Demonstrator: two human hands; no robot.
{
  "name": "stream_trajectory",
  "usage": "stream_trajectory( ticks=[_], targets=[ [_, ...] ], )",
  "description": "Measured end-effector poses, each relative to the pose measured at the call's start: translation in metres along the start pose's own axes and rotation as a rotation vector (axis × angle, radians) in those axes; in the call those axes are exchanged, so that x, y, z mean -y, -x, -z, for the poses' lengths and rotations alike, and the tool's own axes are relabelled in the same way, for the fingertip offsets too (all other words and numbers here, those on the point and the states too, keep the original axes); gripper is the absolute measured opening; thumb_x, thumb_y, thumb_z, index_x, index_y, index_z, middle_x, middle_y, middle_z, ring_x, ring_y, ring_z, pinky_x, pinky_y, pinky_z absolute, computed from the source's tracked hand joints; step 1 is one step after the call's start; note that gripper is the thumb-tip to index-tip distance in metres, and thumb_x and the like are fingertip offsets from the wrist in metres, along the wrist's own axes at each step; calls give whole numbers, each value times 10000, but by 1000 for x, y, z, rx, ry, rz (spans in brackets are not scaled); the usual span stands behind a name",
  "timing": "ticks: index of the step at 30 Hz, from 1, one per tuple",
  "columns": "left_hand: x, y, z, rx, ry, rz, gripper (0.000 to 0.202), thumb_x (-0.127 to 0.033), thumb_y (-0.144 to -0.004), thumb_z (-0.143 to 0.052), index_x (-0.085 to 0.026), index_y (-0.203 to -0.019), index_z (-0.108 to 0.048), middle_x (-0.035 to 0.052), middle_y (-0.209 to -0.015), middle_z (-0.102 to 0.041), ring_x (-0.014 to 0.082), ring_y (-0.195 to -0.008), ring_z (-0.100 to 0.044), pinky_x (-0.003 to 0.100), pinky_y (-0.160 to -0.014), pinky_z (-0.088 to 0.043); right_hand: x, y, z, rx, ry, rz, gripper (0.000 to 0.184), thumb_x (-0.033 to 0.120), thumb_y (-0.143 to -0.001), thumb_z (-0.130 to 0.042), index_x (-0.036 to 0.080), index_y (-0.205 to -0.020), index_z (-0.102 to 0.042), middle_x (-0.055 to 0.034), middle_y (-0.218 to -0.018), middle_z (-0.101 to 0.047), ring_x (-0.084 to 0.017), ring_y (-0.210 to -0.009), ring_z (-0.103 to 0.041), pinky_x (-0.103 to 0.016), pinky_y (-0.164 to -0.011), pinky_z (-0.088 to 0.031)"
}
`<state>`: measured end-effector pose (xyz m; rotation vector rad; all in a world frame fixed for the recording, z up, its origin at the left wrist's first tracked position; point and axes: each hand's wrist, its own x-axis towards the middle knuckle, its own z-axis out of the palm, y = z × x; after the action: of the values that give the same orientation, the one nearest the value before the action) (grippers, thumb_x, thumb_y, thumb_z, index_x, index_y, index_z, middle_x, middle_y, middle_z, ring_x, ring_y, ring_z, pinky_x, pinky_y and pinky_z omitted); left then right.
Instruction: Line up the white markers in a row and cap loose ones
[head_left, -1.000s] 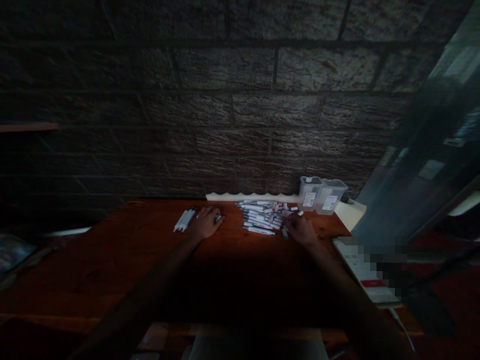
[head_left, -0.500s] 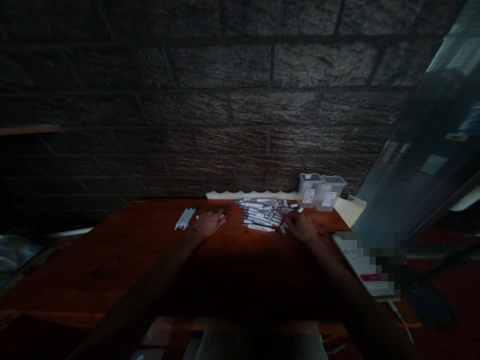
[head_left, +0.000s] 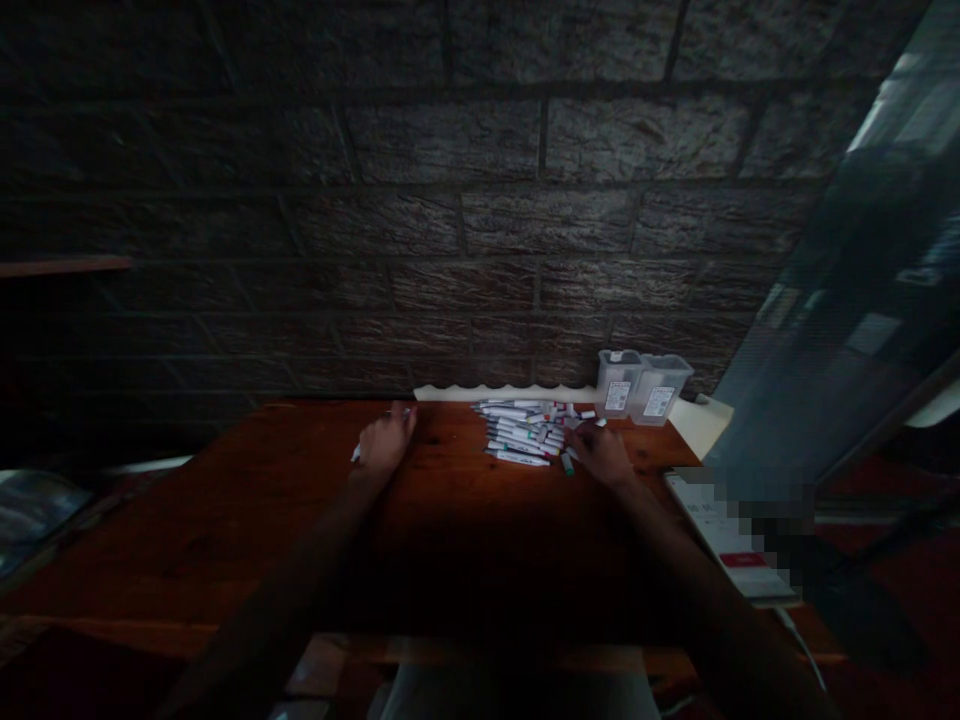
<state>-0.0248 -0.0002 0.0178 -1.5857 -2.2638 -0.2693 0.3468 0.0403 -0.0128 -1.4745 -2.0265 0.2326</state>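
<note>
Left hand [head_left: 385, 442] shifted farther toward nine o'clock from the pile of slim white coloured-capped markers [head_left: 516, 436] on the brown wooden desk [head_left: 255, 490], mostly covering the smaller white marker group [head_left: 355, 453], seemingly the work's focus, while right hand [head_left: 602, 455] stayed at pile's three o'clock, both curled, grips unclear.

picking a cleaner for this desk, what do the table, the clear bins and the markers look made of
Table: likely wood, perhaps varnished; reddish-brown with darker knot-like spots. Clear bins: probably plastic, smooth; the walls look translucent. Markers: white barrels suggest smooth plastic, but the dim light leaves their finish open.
</note>
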Motion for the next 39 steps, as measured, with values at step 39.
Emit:
stream_trajectory(
  ticks=[39],
  targets=[
    [-262,-19,23,219,398,-586,400,-421,-962,-377,-144,-1188,-558,179,-1117,-637,281,-1042,-624,361,-817,-463,-36,-16,-4,-333,-420,-452,324,456,-866,-469,179,-835,-634,-109,-841,-726,-211,-782,-682,-284,-678,-492]
  ],
)
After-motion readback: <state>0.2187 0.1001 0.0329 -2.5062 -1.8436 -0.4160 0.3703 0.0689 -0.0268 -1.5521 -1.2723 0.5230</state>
